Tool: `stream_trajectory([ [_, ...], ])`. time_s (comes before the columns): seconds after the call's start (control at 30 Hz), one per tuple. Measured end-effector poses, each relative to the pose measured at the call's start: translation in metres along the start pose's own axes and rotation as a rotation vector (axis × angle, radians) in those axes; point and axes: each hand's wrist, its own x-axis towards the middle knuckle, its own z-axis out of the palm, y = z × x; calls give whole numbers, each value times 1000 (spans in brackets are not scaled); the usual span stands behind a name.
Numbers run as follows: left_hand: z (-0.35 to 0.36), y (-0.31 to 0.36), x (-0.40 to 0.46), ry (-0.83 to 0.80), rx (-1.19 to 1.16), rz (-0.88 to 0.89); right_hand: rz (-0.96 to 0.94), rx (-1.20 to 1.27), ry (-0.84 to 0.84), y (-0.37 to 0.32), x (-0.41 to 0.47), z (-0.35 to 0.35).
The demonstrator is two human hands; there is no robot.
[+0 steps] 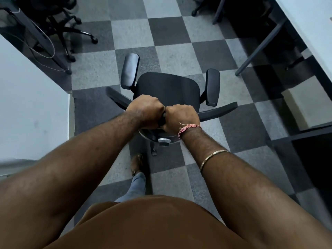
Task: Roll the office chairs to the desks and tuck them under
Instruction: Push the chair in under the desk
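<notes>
A black office chair (168, 87) with two padded armrests stands in the aisle in front of me, seen from above and behind. My left hand (146, 111) and my right hand (181, 116) sit side by side, both gripping the top edge of its backrest at the middle. The chair's base and casters are mostly hidden under the seat and my hands. A white desk (27, 108) runs along the left, and another white desk (309, 24) along the right.
A second black office chair (59, 20) stands under the left desk at the far left, with loose cables beside it. Dark desk legs (260, 49) slant down at the right. A pale box (305, 103) sits under the right desk. Checkered carpet tiles cover the aisle.
</notes>
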Motion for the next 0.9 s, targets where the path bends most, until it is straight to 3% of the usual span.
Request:
stream_trajectory([
  [0.4, -26, -106, 127, 23, -48, 108, 42, 73, -94, 82, 143, -15],
  [0.67, -52, -156, 220, 1, -41, 146, 63, 2, -22, 141, 225, -16],
  [0.9, -72, -203, 333, 11, -29, 65, 78, -16, 0, 209, 321, -13],
])
